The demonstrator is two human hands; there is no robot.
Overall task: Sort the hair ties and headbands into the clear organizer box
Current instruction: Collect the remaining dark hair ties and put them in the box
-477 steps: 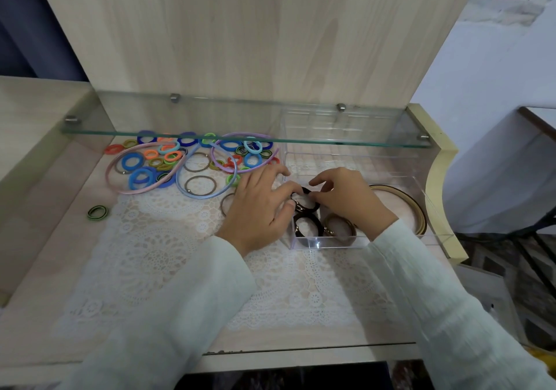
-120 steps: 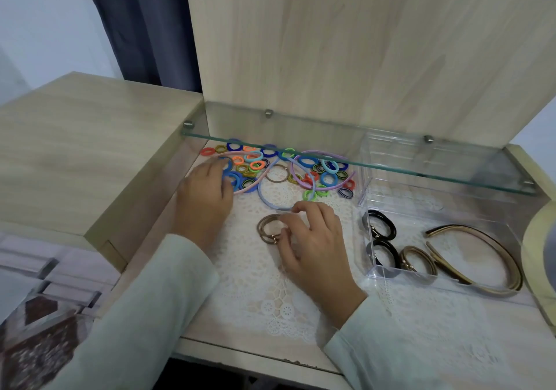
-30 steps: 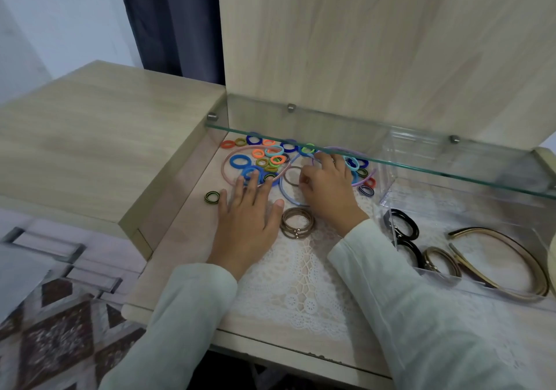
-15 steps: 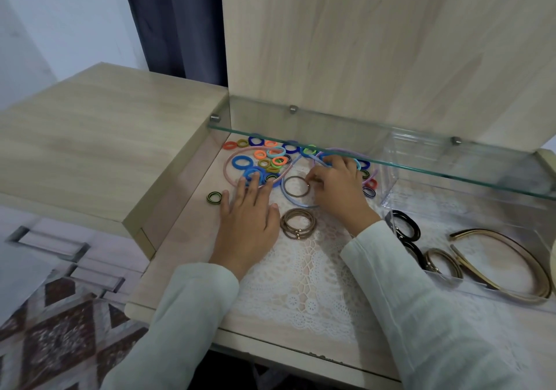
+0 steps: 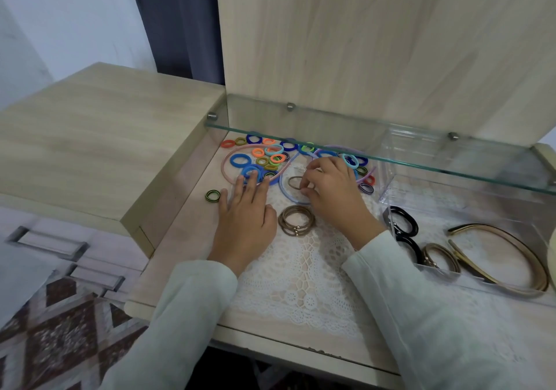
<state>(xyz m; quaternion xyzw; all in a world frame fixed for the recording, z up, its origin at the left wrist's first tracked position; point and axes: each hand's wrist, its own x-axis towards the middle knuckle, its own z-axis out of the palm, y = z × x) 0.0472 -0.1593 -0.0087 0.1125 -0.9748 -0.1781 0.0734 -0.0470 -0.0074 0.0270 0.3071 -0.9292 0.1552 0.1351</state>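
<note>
Several colourful hair ties (image 5: pixel 264 157) lie heaped under the glass shelf, with a pink headband (image 5: pixel 228 156) and a light blue headband (image 5: pixel 284 191) among them. My right hand (image 5: pixel 331 191) pinches a brown hair tie (image 5: pixel 294 182) inside the blue headband's loop. My left hand (image 5: pixel 245 212) lies flat on the desk, its fingertips touching a blue tie (image 5: pixel 249 171). A stack of brown ties (image 5: pixel 296 219) sits between my hands. The clear organizer box (image 5: pixel 388 179) at right holds black ties (image 5: pixel 404 224), brown ties (image 5: pixel 440 257) and a gold headband (image 5: pixel 508 257).
A glass shelf (image 5: pixel 391 151) juts out low over the pile and the box. A lone green-and-black tie (image 5: pixel 212 195) lies by the left cabinet wall (image 5: pixel 177 191). A lace mat (image 5: pixel 304 272) covers the desk. A wooden panel rises behind.
My right hand has drawn back from the pile and closed its fingertips on the single brown tie. My left hand has stayed flat in place.
</note>
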